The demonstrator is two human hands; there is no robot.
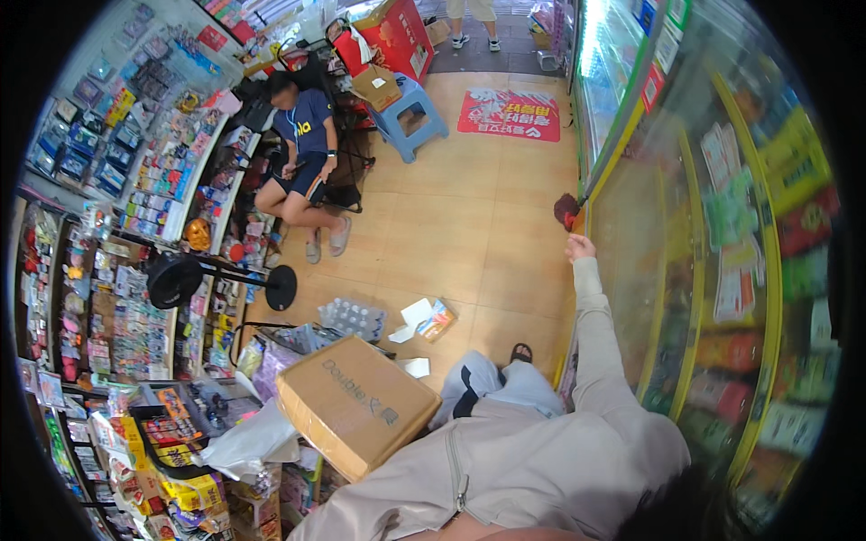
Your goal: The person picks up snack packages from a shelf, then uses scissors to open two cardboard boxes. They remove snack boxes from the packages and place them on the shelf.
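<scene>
My right arm reaches forward along the glass-fronted display case. At its end, my right hand has its fingers closed at the narrow red end of a dark red, fluffy thing, seemingly a duster; the grip itself is small and partly hidden. This thing is beside the case's lower edge. My left hand is out of view; its sleeve runs off behind the large cardboard box, which bears writing and stands to the left of my legs. Ahead of the box lie a pack of bottles and an orange-and-blue carton on the floor.
A seated person holds a dark object at the left, near a blue plastic stool. A black fan stands by the stocked shelves. A red mat lies near the doorway, where another person's legs show.
</scene>
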